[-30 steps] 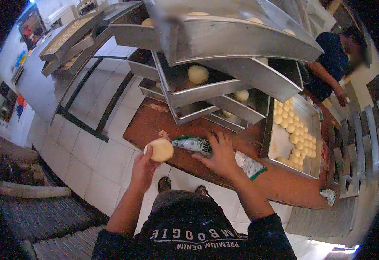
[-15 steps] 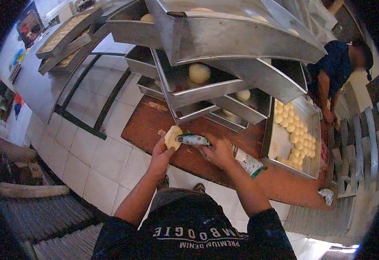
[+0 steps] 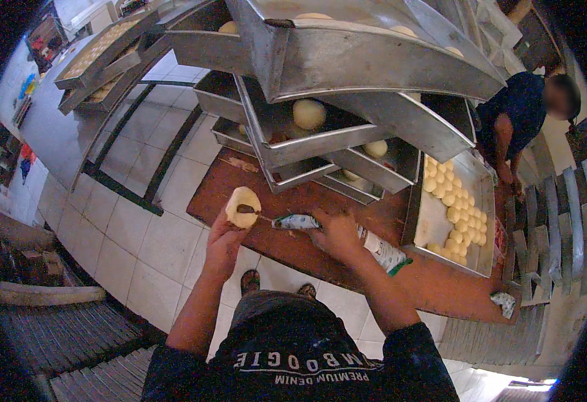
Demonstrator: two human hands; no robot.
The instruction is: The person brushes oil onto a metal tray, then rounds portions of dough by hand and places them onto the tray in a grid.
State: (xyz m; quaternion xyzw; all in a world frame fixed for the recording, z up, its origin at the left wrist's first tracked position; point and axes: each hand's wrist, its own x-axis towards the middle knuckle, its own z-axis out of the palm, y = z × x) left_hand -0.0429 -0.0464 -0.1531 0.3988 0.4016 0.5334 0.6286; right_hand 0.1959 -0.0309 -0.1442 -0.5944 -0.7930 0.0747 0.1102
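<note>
A flattened round of pale dough [image 3: 239, 197] rests in my left hand [image 3: 222, 238], its fingers and thumb closed on the lower edge. Dark brown filling [image 3: 246, 209] lies in the middle of the dough. My right hand [image 3: 341, 234] is wrapped round a long, soft piping pouch [image 3: 382, 251], white with green and printed marks. The pouch's narrow tip points left at the dough, a short distance away, and a thin brown strand of filling spans the gap. Both hands are above the brown tabletop's near edge.
Metal trays [image 3: 387, 60] with dough balls [image 3: 309, 114] stand stacked crosswise ahead. On the right of the brown table [image 3: 293, 251], another tray [image 3: 417, 231] holds many small dough balls. A crumpled wrapper [image 3: 504, 303] lies near the table's right corner. A co-worker [image 3: 518, 120] leans in at far right.
My left hand has moved left with the dough, away from the pouch tip. Brown filling now shows on the dough, trailing a strand. My right hand has barely moved.
</note>
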